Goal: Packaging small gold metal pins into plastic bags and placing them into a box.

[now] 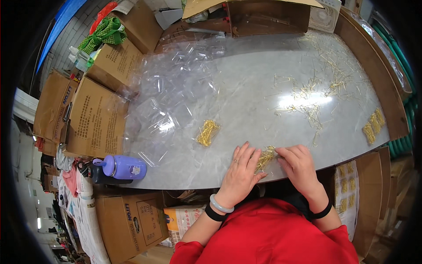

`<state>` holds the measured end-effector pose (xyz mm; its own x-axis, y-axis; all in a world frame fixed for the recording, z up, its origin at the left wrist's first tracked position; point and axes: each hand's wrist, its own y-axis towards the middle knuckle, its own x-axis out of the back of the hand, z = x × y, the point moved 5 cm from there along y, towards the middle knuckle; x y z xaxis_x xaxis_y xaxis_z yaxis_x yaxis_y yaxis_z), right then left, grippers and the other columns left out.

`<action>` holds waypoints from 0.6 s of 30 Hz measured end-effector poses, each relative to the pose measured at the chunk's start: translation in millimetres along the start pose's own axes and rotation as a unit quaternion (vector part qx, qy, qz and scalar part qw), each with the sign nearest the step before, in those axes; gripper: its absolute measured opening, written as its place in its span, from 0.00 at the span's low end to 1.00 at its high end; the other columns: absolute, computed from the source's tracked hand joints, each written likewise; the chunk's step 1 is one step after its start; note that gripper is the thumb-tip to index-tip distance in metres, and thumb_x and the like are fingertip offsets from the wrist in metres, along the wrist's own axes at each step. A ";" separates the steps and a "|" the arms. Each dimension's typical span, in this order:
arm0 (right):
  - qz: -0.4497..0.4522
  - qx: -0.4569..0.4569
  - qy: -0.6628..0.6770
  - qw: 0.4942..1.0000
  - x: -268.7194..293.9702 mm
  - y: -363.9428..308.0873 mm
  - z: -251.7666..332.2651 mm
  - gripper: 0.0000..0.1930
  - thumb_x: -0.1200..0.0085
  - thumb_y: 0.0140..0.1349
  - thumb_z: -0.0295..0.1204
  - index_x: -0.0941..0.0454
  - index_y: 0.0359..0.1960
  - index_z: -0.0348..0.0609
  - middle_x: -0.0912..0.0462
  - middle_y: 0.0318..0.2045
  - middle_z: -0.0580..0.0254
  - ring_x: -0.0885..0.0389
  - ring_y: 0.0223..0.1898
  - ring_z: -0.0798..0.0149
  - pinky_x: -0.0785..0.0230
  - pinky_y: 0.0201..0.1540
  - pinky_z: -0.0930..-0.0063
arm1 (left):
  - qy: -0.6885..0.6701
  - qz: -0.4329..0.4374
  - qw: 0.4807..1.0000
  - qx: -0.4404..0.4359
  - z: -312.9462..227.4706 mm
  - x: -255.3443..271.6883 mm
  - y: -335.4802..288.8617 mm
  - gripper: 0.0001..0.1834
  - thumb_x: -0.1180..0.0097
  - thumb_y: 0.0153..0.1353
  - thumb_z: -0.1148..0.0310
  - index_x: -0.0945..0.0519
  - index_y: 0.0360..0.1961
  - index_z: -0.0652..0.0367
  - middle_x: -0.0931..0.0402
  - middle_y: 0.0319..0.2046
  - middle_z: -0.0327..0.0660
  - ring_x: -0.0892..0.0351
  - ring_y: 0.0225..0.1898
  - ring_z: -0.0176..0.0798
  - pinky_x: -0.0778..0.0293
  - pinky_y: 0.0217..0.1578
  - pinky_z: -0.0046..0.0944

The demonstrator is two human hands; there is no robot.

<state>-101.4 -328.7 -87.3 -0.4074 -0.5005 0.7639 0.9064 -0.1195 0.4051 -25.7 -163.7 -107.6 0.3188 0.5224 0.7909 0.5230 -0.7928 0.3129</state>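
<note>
Between my hands, close to the table's near edge, lies a small bundle of gold wire pieces (266,158) that look like hooks. My left hand (239,176) rests against its left side, fingers stretched and thumb apart below it. From the right, my right hand (300,167) pinches the bundle's edge with thumb and forefinger. The fingertips partly cover the bundle. A second gold bundle (207,133) sits farther left, seemingly in clear plastic. Loose gold wire hooks (312,88) are strewn over the table's far right.
Clear plastic boxes or sleeves (167,94) spread over the table's left half. A purple bottle (125,167) lies at the left edge by cartons (97,119). More gold bundles (373,126) stand at right. An open carton (347,189) below holds further bundles.
</note>
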 end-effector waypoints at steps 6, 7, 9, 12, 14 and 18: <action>-0.028 0.016 0.052 0.998 -6.7 14.0 6.6 0.13 0.39 0.55 0.19 0.19 0.43 0.43 0.17 0.33 0.60 0.19 0.37 0.54 0.26 0.42 0.63 | -0.015 -0.008 1.000 0.006 0.2 1.8 1.2 0.39 0.30 0.56 0.65 0.34 0.66 0.66 0.35 0.62 0.53 0.39 0.68 0.63 0.42 0.70 0.61; -0.031 0.008 0.075 0.997 -8.9 14.5 8.2 0.13 0.40 0.56 0.19 0.19 0.43 0.42 0.17 0.32 0.59 0.19 0.38 0.54 0.26 0.42 0.62 | -0.019 -0.009 1.000 0.008 0.6 1.5 0.8 0.39 0.30 0.55 0.66 0.34 0.65 0.66 0.35 0.62 0.53 0.38 0.68 0.63 0.42 0.70 0.61; 0.020 -0.017 0.144 0.989 -17.7 16.1 14.1 0.12 0.41 0.58 0.19 0.20 0.44 0.41 0.17 0.36 0.57 0.19 0.41 0.52 0.26 0.45 0.60 | -0.019 -0.005 1.000 0.011 2.9 -1.0 0.2 0.39 0.29 0.55 0.67 0.34 0.65 0.65 0.35 0.62 0.54 0.38 0.68 0.63 0.41 0.70 0.61; 0.005 -0.024 0.158 0.987 -17.0 20.8 11.2 0.14 0.43 0.61 0.20 0.22 0.49 0.39 0.18 0.45 0.51 0.20 0.48 0.47 0.26 0.51 0.58 | -0.019 -0.014 0.999 0.021 4.3 -1.0 -2.2 0.39 0.29 0.54 0.68 0.35 0.65 0.66 0.35 0.62 0.55 0.37 0.68 0.63 0.41 0.70 0.62; 0.002 -0.020 0.140 0.990 -15.7 20.8 5.4 0.17 0.45 0.64 0.20 0.25 0.55 0.37 0.21 0.53 0.47 0.23 0.54 0.43 0.28 0.56 0.57 | -0.019 -0.024 0.999 0.023 4.0 -1.5 -2.6 0.39 0.30 0.55 0.69 0.35 0.65 0.66 0.35 0.62 0.55 0.37 0.68 0.62 0.41 0.70 0.62; 0.092 -0.035 0.237 0.967 -19.5 13.5 15.2 0.23 0.50 0.68 0.21 0.33 0.65 0.36 0.32 0.66 0.43 0.31 0.65 0.41 0.34 0.66 0.57 | -0.009 -0.027 1.000 0.010 6.4 -4.3 -3.5 0.39 0.31 0.57 0.68 0.37 0.66 0.66 0.34 0.61 0.56 0.37 0.68 0.62 0.41 0.70 0.62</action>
<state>-82.9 -307.6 -89.1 -0.1572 -0.8529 0.4979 0.9705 -0.0402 0.2376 -23.9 -161.2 -115.4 0.3033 0.5704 0.7633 0.5562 -0.7564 0.3443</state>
